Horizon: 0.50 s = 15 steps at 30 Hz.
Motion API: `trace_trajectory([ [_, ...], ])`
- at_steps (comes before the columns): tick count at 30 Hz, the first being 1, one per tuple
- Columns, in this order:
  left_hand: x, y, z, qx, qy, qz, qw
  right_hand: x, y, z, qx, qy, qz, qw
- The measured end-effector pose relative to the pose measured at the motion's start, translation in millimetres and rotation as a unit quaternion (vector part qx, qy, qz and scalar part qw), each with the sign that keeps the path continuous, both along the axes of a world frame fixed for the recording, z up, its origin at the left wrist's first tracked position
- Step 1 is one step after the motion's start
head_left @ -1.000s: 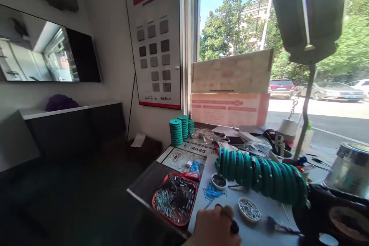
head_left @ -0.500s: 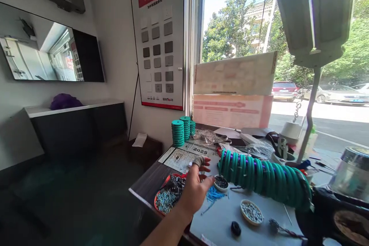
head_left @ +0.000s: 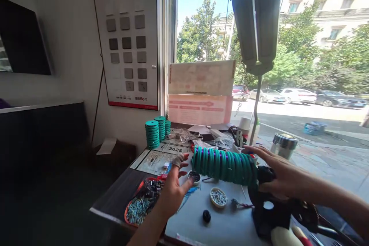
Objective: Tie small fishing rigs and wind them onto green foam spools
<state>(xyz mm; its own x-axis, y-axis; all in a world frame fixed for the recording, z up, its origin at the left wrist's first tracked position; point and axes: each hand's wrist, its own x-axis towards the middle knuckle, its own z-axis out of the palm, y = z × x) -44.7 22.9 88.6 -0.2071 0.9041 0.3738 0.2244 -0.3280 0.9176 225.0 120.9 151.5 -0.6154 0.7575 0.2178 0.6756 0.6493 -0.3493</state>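
Observation:
A long row of green rings point(head_left: 225, 165), with bits of purple showing between them, lies sideways above the table on a black stand point(head_left: 266, 215). My right hand point(head_left: 272, 167) is at the right end of this row, fingers along the far side and thumb on the near side, around the black end piece point(head_left: 264, 173). Just off the row's left end is my left hand point(head_left: 173, 186), fingers apart with nothing in them; tape wraps one finger. Under that hand stands a small dish of dark pieces point(head_left: 193, 177). The right fingertips are partly hidden.
A red tray point(head_left: 127, 211) of small metal parts sits at the table's left edge. A round dish of pale beads point(head_left: 218, 197) and a black knob point(head_left: 206, 216) lie in front. Stacked green discs point(head_left: 152, 134) stand at the back left; a jar point(head_left: 284, 145) is right.
My view has turned right, so things sit further left in it. My right hand has come into view at the right end of the green rings. My left hand stays open near the left end.

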Motion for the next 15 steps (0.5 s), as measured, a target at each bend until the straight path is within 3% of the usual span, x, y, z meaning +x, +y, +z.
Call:
trace_trajectory([
  [3, 3, 4, -6.0, 0.002, 0.008, -0.03, 1.0, -9, 6, -7.9, -0.05, 0.025, 0.022, 0.998],
  [7, 7, 6, -9.6, -0.003, 0.002, -0.019, 1.0, -18, 5, -12.3, -0.024, 0.04, 0.051, 0.998],
  [11, 5, 4, -9.4, -0.01, 0.003, -0.008, 1.0, -18, 2, -7.2, -0.01, 0.019, 0.078, 0.997],
  [15, -2, 4, -10.0, 0.0, 0.008, -0.003, 1.0, -6, -6, 0.4, -0.024, 0.066, 0.044, 0.997],
])
